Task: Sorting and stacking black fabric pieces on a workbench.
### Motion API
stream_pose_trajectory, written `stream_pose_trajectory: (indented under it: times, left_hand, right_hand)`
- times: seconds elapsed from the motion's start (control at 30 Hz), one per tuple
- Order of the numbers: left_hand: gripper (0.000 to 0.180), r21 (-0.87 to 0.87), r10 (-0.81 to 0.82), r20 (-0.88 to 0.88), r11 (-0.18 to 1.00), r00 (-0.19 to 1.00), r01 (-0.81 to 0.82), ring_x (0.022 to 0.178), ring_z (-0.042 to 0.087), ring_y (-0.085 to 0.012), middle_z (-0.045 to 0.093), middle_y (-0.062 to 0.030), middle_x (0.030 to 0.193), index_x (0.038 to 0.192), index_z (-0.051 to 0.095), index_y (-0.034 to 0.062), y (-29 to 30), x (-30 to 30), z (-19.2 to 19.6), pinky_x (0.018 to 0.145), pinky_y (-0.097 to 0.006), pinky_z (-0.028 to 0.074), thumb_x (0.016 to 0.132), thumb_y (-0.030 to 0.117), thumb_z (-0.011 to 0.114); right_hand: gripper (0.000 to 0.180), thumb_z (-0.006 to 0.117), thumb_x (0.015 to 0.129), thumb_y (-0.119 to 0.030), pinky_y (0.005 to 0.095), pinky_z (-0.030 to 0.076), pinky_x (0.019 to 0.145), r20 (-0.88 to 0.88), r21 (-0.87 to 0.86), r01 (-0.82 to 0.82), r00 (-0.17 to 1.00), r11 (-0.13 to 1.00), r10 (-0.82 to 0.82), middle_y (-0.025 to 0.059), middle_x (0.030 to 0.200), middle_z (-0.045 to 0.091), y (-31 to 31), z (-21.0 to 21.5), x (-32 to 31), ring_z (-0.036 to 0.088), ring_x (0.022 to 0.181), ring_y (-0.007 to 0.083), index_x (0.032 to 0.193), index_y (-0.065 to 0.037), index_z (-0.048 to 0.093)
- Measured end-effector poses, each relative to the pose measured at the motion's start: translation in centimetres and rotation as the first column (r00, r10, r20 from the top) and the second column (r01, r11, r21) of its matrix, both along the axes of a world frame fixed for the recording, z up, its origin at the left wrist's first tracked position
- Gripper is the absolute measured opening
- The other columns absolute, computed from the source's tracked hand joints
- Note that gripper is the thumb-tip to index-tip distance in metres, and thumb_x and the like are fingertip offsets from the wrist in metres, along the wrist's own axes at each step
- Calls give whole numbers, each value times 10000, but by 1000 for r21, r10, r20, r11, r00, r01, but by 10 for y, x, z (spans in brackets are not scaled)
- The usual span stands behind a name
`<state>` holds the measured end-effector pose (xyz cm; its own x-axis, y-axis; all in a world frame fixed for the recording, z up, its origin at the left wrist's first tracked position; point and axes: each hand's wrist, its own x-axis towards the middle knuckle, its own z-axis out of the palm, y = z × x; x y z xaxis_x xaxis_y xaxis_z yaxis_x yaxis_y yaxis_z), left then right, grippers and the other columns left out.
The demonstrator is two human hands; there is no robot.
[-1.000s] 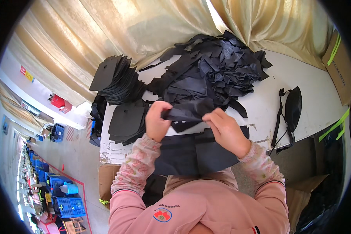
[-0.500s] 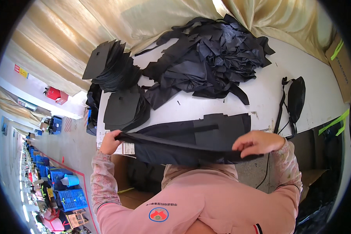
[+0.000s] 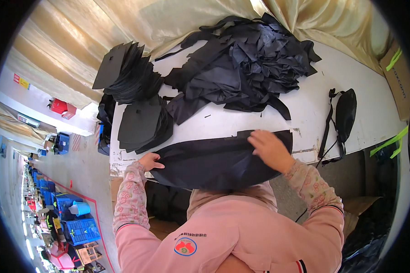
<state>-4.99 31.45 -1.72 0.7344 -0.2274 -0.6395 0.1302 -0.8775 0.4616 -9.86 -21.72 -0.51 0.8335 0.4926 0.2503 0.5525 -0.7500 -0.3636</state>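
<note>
A long black fabric panel [image 3: 205, 164] lies along the table's near edge, its lower side curving over toward my lap. At its left end my left hand [image 3: 149, 161] rests, thumb and forefinger apart and touching the cloth. My right hand [image 3: 271, 149] is over the panel's right part with fingers spread, holding nothing; whether the fingertips press on the fabric I cannot tell. Under the panel, edges of other black pieces show at the upper right. Just beyond my left hand is a stack of black, rounded flat pieces [image 3: 141, 123].
A taller stack of black pieces [image 3: 127, 73] stands behind, beside a large heap of black fabric strips [image 3: 255, 63] on the white table [image 3: 305, 109]. To the right lies a black pouch with a strap [image 3: 345, 118]. Curtains [image 3: 168, 22] hang behind; a carton [image 3: 398, 82] stands far right.
The raised panel edge has come down, and the fabric lies spread flatter. My right hand has moved forward and left with fingers opened; my left hand has shifted slightly right, its grip loosened.
</note>
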Motion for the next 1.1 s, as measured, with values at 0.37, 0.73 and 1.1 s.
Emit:
stream_pose_trajectory:
  times: [0.37,0.73,1.1]
  left_hand:
    - [448,12,326,184,943,927,-334,580,626,-158,621,-95,801,1138,596,14,4,-9,38,538,-319,503,742,56,803]
    - [338,-692,304,382,720,873,52,694,579,-52,583,4,824,1176,596,43,-178,-46,125,539,-192,487,858,-10,697]
    - [721,22,139,826,961,547,-277,1167,547,-355,588,-186,1233,1263,546,58,-8,38,24,989,-425,437,714,448,802]
  right_hand:
    - [836,632,822,-534,527,178,1172,-193,-167,-283,949,945,250,157,1558,266,6,-31,-17,227,1440,367,1481,-107,347]
    - [400,652,915,-155,299,537,792,-483,812,46,613,582,626,121,1186,611,110,88,16,645,957,181,1272,-26,524]
    - [136,632,923,-118,248,529,613,-615,672,218,697,707,370,31,804,621,94,3,42,594,694,81,940,15,618]
